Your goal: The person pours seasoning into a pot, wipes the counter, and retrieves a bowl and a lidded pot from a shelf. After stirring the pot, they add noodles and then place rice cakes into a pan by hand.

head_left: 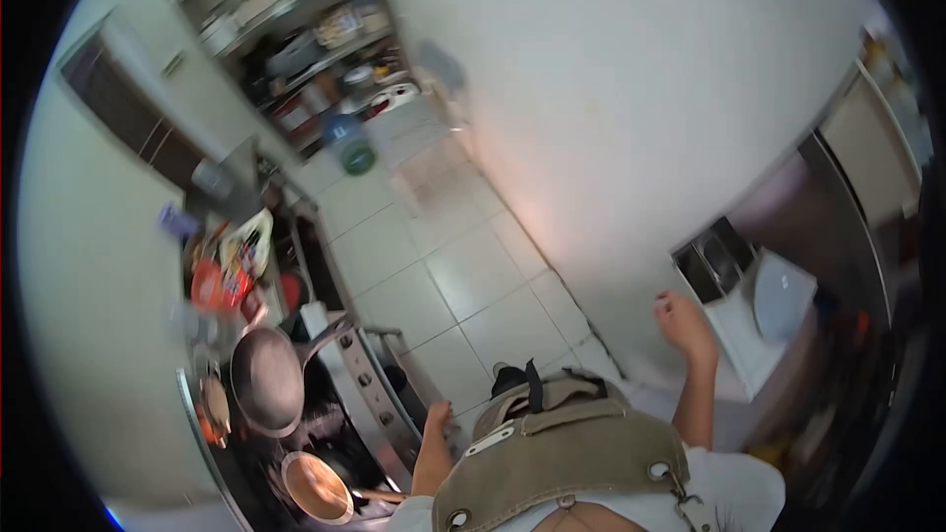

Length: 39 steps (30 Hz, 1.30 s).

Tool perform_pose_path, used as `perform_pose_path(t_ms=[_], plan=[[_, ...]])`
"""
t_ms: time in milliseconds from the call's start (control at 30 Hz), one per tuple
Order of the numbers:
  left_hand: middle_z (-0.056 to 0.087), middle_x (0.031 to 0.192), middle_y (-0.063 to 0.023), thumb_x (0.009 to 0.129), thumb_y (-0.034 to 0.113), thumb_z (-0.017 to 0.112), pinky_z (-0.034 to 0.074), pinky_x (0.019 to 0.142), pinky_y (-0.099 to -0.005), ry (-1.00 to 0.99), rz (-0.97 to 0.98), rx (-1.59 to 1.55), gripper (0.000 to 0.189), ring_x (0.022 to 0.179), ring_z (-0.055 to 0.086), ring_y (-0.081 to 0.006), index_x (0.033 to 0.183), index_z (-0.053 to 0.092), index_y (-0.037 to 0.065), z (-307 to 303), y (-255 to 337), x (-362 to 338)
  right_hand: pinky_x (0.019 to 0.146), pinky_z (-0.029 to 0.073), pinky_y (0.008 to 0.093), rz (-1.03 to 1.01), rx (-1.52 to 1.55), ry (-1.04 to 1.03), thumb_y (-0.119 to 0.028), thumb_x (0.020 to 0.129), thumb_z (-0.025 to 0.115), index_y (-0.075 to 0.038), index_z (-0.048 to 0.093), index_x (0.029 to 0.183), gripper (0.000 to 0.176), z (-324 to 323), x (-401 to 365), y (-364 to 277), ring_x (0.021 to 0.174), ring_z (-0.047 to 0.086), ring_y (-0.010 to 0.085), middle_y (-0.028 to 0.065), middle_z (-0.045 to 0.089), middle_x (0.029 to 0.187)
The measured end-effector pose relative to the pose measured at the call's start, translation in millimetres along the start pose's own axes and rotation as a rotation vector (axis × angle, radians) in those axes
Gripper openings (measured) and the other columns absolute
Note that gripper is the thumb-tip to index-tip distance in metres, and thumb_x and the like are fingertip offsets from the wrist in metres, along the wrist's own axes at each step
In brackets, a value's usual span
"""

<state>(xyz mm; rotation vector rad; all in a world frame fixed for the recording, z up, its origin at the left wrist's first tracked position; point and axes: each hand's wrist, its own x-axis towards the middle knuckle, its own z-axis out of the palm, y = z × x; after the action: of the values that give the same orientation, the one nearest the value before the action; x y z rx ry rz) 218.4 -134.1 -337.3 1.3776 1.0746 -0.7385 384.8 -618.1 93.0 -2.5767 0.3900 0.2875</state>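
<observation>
**Left hand [439, 418] beside the stove [367, 379], right hand [680, 320] opposite**

I cannot tell whether either blurred hand is closed. On the stove sit a saucepan [317, 488] and, farther on, a frying pan [268, 381]. Beyond the stove stands a water jug [350, 145].

Olive apron [581, 453], silver stove [377, 402]

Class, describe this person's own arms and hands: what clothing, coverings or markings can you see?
No gloves show on the left hand or right hand. The forearms are bare below white sleeves. Blur hides any small markings. An olive apron is worn too.
</observation>
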Motion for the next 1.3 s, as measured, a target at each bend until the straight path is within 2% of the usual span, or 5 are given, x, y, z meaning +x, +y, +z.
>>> perform_pose_path(t_ms=[200, 367, 1000, 1233, 1300], plan=[[0.059, 0.101, -0.0057, 0.086, 0.031, 0.048, 0.044, 0.065, -0.0333, -0.013, 0.176, 0.184, 0.032, 0.083, 0.056, -0.0176, 0.112, 0.052, 0.012, 13.7, 163.2, 28.9, 0.076, 0.045, 0.042, 0.585, -0.194, 0.313, -0.015, 0.078, 0.049, -0.003, 0.061, 0.086, 0.019, -45.9, -52.9, 137.6, 0.087, 0.058, 0.038, 0.0204, 0.062, 0.091], [0.058, 0.105, -0.0039, 0.086, 0.036, 0.049, 0.044, 0.067, -0.0357, -0.146, 0.369, 0.286, 0.037, 0.089, 0.055, -0.0174, 0.116, 0.049, 0.014, 81.4, 211.4, 8.1, 0.073, 0.045, 0.0427, 0.476, 0.009, 0.788, -0.01, 0.078, 0.054, -0.001, 0.06, 0.084, 0.012, -80.1, -98.4, 199.3, 0.084, 0.058, 0.0403, 0.0233, 0.061, 0.083], [0.061, 0.089, -0.0074, 0.083, 0.027, 0.05, 0.048, 0.062, -0.0349, -0.53, 0.148, 0.977, 0.031, 0.072, 0.058, -0.0186, 0.108, 0.057, 0.01, 387.7, 6.7, -110.3, 0.065, 0.048, 0.0396, 0.173, 0.312, 0.928, -0.012, 0.077, 0.058, -0.003, 0.062, 0.087, 0.014, -209.6, -26.6, 468.0, 0.07, 0.062, 0.0315, 0.0165, 0.064, 0.076], [0.062, 0.087, -0.0091, 0.081, 0.023, 0.05, 0.05, 0.062, -0.0356, -0.273, 0.086, 0.731, 0.03, 0.07, 0.059, -0.0201, 0.106, 0.059, 0.009, 369.1, -29.7, -142.7, 0.056, 0.049, 0.0291, 0.225, 1.098, 1.103, -0.024, 0.084, 0.052, -0.004, 0.051, 0.111, 0.033, -325.7, 138.1, 589.9, 0.063, 0.057, 0.0165, 0.0084, 0.057, 0.082], [0.062, 0.086, -0.0096, 0.081, 0.022, 0.05, 0.051, 0.062, -0.0358, -0.164, 0.047, 0.621, 0.03, 0.069, 0.059, -0.0205, 0.106, 0.06, 0.008, 345.4, -47.3, -152.6, 0.063, 0.053, 0.0312, 0.335, 1.278, 0.905, -0.021, 0.086, 0.053, -0.001, 0.041, 0.125, 0.046, -335.7, 211.9, 667.3, 0.078, 0.061, 0.026, 0.0157, 0.053, 0.109]])
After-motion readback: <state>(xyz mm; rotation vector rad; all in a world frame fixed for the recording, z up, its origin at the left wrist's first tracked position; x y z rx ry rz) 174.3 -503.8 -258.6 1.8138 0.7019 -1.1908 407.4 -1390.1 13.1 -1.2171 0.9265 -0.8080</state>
